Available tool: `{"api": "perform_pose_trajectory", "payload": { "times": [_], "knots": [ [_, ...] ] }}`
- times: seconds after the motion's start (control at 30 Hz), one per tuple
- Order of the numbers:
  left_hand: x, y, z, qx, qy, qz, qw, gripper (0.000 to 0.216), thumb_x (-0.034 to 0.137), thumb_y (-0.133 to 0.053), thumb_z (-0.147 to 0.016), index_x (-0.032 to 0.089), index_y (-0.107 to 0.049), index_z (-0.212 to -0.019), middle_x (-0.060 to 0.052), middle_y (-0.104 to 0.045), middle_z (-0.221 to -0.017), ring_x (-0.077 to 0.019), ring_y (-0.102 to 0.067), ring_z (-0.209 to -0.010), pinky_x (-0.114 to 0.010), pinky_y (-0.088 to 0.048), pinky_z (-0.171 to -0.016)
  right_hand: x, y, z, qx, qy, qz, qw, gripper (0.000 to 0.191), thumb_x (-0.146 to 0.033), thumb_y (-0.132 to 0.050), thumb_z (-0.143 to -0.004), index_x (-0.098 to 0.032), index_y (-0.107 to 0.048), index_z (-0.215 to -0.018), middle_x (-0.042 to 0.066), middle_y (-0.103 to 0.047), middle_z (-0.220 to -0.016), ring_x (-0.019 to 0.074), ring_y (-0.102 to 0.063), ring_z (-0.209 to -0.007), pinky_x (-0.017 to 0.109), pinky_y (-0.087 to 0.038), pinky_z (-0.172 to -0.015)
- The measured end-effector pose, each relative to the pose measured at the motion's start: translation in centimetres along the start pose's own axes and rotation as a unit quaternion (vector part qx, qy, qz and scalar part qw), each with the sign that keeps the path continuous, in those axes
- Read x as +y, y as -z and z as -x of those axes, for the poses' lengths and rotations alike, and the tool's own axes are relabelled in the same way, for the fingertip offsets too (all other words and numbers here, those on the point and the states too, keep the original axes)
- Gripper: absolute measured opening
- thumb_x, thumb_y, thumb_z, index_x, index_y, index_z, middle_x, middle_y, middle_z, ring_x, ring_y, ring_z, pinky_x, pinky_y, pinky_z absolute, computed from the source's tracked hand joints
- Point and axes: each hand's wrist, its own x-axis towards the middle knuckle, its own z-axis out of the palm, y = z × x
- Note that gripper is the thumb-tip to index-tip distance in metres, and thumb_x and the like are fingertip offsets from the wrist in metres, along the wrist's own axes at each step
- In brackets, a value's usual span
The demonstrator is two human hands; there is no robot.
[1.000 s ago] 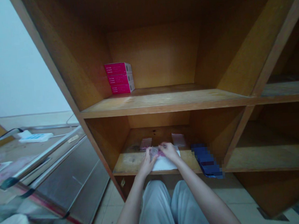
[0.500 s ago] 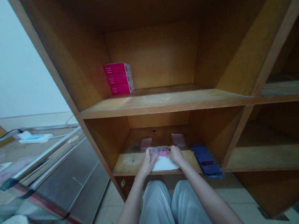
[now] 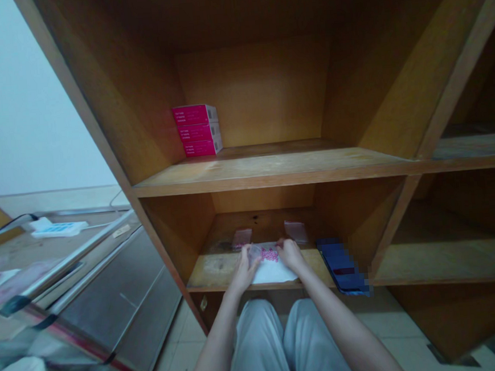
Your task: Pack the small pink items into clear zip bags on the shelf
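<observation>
Small pink bead-like pieces (image 3: 269, 255) lie in a heap on a white sheet (image 3: 274, 272) near the front of the lower shelf. At the heap's left, my left hand (image 3: 245, 263) is closed on a clear plastic bag (image 3: 255, 253). My right hand (image 3: 289, 253) sits at the heap's right edge, fingers bent together by the beads; what they pinch, if anything, is too small to see. Behind the hands lie two more clear bags: the left bag (image 3: 242, 238) has some pink at its bottom, and the right bag (image 3: 295, 231) looks flat.
A dark blue item (image 3: 342, 266), partly pixelated, hangs over the shelf edge at the right. Pink boxes (image 3: 197, 131) are stacked on the upper shelf (image 3: 271, 163). To the left stands a metal-framed table (image 3: 105, 288) with a white power strip (image 3: 58, 228).
Almost nothing differs. My right hand's fingers have shifted very slightly at the edge of the bead heap; my left hand keeps its place with the bag.
</observation>
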Motion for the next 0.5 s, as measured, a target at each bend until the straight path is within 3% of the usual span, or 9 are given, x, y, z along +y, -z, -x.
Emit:
{"api": "perform_pose_trajectory", "payload": {
  "times": [0.1,0.23,0.5],
  "knots": [
    [0.0,0.0,0.0,-0.002,0.001,0.005,1.000,0.040,0.038,-0.047,-0.078,0.019,-0.036,-0.111,-0.010,-0.049,-0.109,-0.0209,-0.047,-0.103,-0.038,-0.034,-0.091,-1.4,0.2,0.0,0.028,0.013,-0.099,0.995,0.018,-0.016,-0.048,-0.072,-0.013,-0.065,-0.078,0.009,-0.068,-0.080,0.0164,-0.062,-0.076,0.022,-0.043,-0.068],
    [-0.3,-0.2,0.0,-0.003,-0.002,0.000,1.000,0.040,0.038,-0.046,-0.079,0.019,-0.035,-0.112,-0.010,-0.049,-0.110,-0.0206,-0.047,-0.103,-0.038,-0.034,-0.090,-3.1,-0.3,0.0,0.010,0.073,-0.207,0.976,0.014,-0.018,-0.051,-0.069,-0.013,-0.064,-0.071,0.007,-0.067,-0.073,0.0150,-0.061,-0.070,0.021,-0.043,-0.065],
    [-0.8,-0.3,0.0,-0.001,0.004,-0.021,1.000,0.044,0.039,-0.046,-0.078,0.020,-0.033,-0.115,-0.010,-0.047,-0.113,-0.0212,-0.045,-0.106,-0.038,-0.034,-0.091,-4.0,-1.7,0.6,-0.048,0.111,-0.229,0.966,0.014,-0.013,-0.052,-0.068,-0.013,-0.063,-0.060,0.003,-0.065,-0.063,0.0125,-0.057,-0.061,0.020,-0.042,-0.061]
  ]
}}
